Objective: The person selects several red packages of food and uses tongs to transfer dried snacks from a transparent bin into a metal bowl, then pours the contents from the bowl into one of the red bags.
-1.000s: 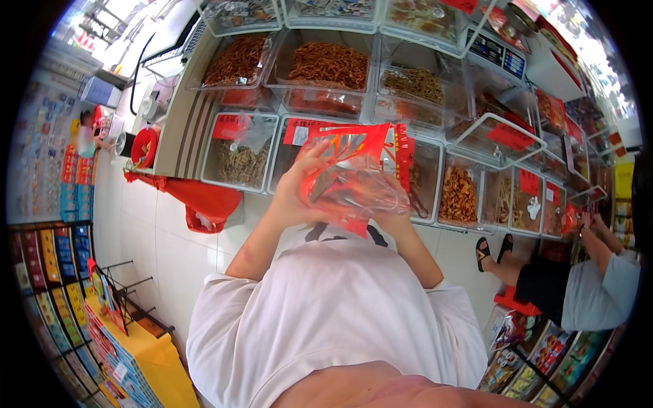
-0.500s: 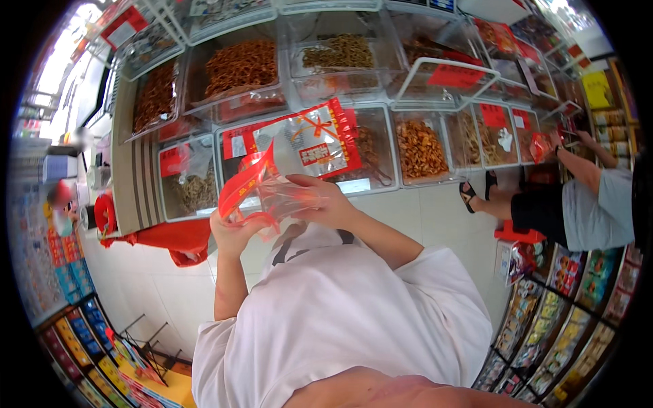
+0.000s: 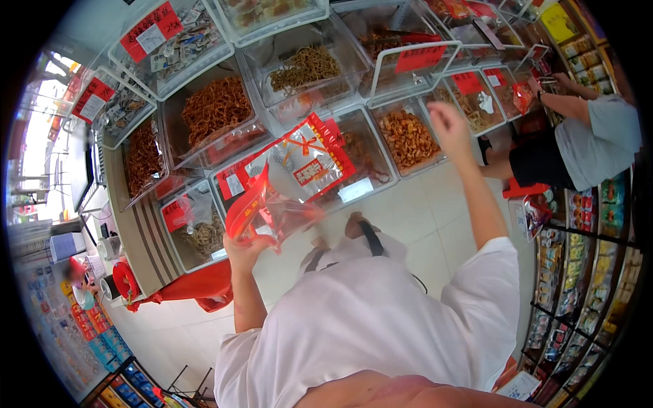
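A clear plastic bag with red printed panels (image 3: pixel 275 214) is in my left hand (image 3: pixel 243 250), whose fingers are closed on its lower left edge. The bag is tilted and its right end is free. My right hand (image 3: pixel 449 129) is raised to the right, above the edge of a bin of orange-brown dried food (image 3: pixel 407 139). Its fingers are loosely bent and somewhat apart, with nothing visible in them. A larger flat red-and-silver package (image 3: pixel 309 163) lies across the front bins just beyond the bag.
Clear bins of dried goods, such as reddish-brown strips (image 3: pixel 214 109) and greenish dried pieces (image 3: pixel 305 71), stretch ahead. White-framed lids (image 3: pixel 415 49) stand up among them. A co-worker or other person (image 3: pixel 585 136) stands at the right. Stocked shelves (image 3: pixel 578 285) line the right side; red cloth (image 3: pixel 204 282) hangs low left.
My right hand has let go of the bag and moved right and up toward the bins. My left hand still holds the bag. The view has turned somewhat.
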Motion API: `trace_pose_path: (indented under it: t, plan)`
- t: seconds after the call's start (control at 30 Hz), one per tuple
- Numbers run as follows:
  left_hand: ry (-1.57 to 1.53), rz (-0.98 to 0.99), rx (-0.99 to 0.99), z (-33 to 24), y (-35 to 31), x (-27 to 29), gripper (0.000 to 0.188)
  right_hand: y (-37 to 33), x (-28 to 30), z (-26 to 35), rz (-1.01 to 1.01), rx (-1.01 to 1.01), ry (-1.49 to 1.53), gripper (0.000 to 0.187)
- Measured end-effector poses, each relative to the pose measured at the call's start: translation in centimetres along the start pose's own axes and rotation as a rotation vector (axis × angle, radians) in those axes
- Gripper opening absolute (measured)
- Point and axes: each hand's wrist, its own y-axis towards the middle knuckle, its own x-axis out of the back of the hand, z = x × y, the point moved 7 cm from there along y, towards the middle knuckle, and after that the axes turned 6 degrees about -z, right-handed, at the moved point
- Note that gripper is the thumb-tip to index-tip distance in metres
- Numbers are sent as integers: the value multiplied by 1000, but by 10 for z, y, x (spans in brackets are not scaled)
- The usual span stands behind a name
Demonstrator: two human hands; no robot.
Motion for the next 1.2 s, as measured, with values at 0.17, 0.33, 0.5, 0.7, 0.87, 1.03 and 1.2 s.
trace_pose_path:
  t: [0.17,0.33,0.5,0.7,0.87,1.03,1.2]
  plan:
    - [111,-177,91,-8,-13,-11,47,167,-8,-61,-73,309,-409,28]
    - [90,-358,1,-16,-18,-41,45,242,-62,-127,272,111,-787,42]
    - [201,-382,5,-7,-26,-53,38,243,-91,-160,650,-14,-850,50]
    - [161,-443,85,-18,-18,-65,36,313,-84,-139,246,-21,-127,45]
    - [203,-449,115,-7,-10,-67,36,393,-131,-133,150,-403,633,38]
    - [291,-659,52,-22,-13,-54,37,490,-192,-158,96,-607,1016,39]
    - [184,-699,203,-11,-5,-49,41,564,-218,-196,-101,-784,1236,78]
